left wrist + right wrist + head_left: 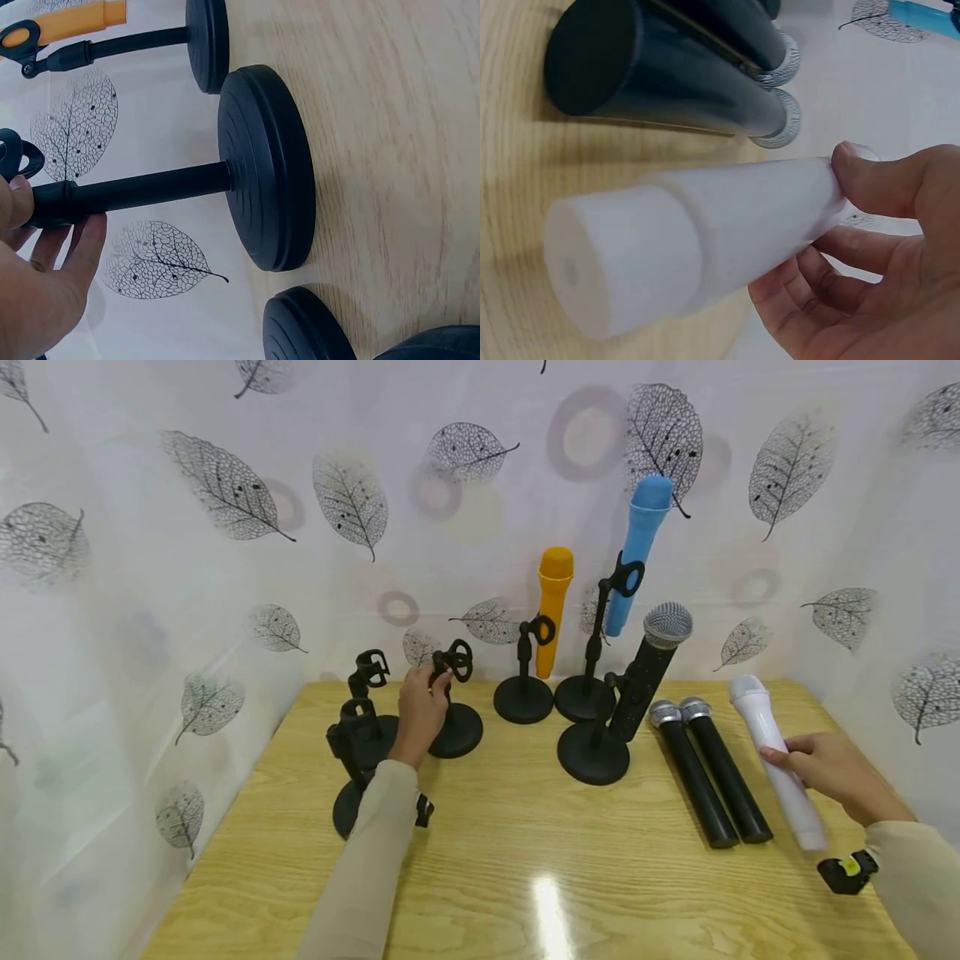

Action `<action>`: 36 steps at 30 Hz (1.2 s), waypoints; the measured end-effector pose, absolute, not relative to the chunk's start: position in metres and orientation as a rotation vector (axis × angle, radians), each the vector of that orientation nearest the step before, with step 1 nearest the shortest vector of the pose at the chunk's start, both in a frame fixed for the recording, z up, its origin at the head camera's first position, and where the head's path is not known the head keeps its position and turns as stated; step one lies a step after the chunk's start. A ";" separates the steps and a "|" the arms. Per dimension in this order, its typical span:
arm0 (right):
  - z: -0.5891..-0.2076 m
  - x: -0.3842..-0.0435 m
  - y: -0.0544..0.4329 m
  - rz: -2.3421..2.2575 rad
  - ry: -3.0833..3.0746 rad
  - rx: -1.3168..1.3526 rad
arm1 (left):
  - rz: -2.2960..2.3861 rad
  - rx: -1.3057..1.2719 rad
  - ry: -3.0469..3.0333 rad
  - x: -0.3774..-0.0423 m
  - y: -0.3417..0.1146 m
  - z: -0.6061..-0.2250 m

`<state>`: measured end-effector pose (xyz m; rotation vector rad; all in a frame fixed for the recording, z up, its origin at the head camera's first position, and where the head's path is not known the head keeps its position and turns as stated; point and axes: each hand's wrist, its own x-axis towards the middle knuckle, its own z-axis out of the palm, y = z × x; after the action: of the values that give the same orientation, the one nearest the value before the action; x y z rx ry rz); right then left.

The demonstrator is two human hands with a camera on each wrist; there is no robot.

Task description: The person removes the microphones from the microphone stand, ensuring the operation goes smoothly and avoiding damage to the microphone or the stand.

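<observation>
At the left-centre, my left hand (422,710) grips a black microphone stand (459,733) high on its post, just under the ring-shaped clip. In the left wrist view, the thumb and fingers wrap the post (150,190), and the stand's round base (271,169) is lower down by the wood. On the far right my right hand (843,772) holds a white microphone (787,789) by its body, thumb on one side and fingers curled beneath. The microphone's blunt tail end (577,266) points toward the right wrist camera. The clip on the held stand carries no microphone.
Two black microphones (696,781) with silver heads lie left of the white one. Stands bear an orange microphone (553,602), a blue microphone (641,539) and a black microphone (647,685). More bare stands (358,739) stand left of my left hand. A leaf-patterned curtain (480,510) borders the wooden table (495,860).
</observation>
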<state>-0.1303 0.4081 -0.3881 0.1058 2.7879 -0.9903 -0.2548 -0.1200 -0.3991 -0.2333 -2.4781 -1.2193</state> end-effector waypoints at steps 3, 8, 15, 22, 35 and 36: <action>-0.393 -0.133 0.407 -1.007 2.729 0.123 | -1.223 -0.216 -2.483 -0.257 -0.122 -0.399; -0.403 -0.138 0.407 -1.032 2.632 0.157 | -1.247 -0.213 -2.464 -0.259 -0.123 -0.399; -0.415 -0.144 0.406 -1.039 2.602 0.178 | -1.267 -0.200 -2.463 -0.261 -0.124 -0.398; -0.418 -0.145 0.401 -1.043 2.568 0.203 | -1.268 -0.196 -2.456 -0.262 -0.124 -0.398; -0.419 -0.146 0.403 -1.036 2.581 0.203 | -1.267 -0.187 -2.459 -0.260 -0.123 -0.396; -0.419 -0.145 0.403 -1.032 2.581 0.205 | -1.270 -0.182 -2.466 -0.259 -0.123 -0.396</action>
<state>-0.1454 0.4029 -0.4189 0.2046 2.5806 -1.0325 -0.2592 -0.1229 -0.3958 -0.1819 -2.4661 -1.2700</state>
